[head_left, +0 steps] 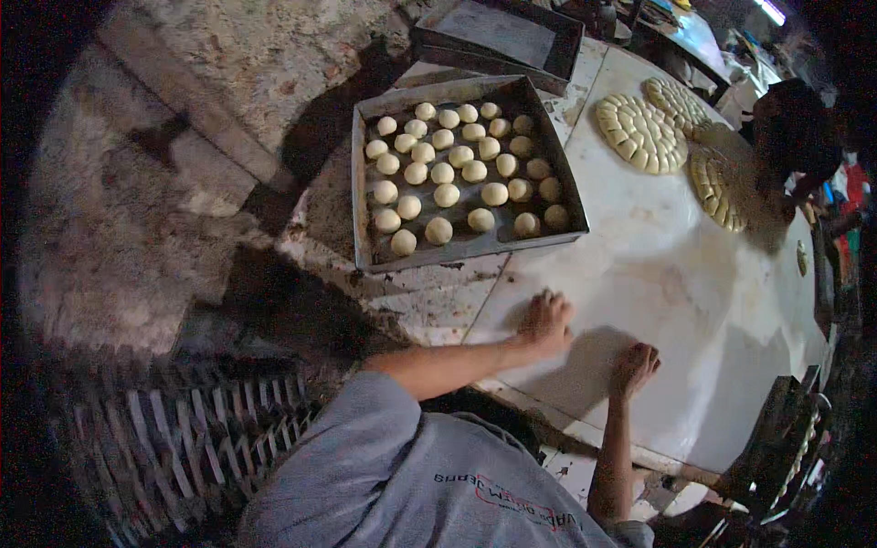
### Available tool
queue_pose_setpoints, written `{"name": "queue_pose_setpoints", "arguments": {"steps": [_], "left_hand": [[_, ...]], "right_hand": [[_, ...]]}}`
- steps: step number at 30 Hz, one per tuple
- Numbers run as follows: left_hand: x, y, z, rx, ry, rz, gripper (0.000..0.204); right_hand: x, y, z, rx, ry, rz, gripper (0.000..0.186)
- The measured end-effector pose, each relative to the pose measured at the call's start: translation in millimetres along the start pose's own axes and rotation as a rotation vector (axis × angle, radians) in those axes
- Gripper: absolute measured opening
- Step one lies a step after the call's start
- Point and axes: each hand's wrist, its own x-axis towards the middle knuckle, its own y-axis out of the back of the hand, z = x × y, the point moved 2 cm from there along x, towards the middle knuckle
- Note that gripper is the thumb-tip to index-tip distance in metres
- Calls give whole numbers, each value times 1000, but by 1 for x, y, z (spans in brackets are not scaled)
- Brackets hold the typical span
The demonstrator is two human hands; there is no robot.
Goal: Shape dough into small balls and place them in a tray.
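My left hand [546, 323] rests low over the pale tabletop [676, 301], just in front of the tray, with its fingers curled down. To its right, my right hand [636, 367] is also curled against the surface. Whatever lies under either palm is hidden from view. Beyond the left hand stands a square metal tray [475, 245] with several rows of round, pale dough balls [447, 195] spaced apart on its bottom.
At the far right lie large flat rounds of dough cut into segments [641, 134], close to another person [790, 146]. Stacked dark trays [512, 41] stand behind the dough tray. On the left, beyond the table edge, are a rough wall [247, 55] and a slatted rack [201, 429].
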Motion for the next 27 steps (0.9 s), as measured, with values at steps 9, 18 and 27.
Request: {"name": "queue_pose_setpoints", "arguments": {"steps": [9, 18, 27], "left_hand": [[8, 180, -111, -858, -61, -336, 29], [30, 149, -185, -539, 109, -74, 24], [30, 135, -192, -399, 130, 47, 19]], "right_hand": [[-36, 46, -20, -144, -217, -83, 23], [33, 91, -192, 1446, -788, -556, 40], [181, 205, -404, 1241, 197, 85, 62]]}}
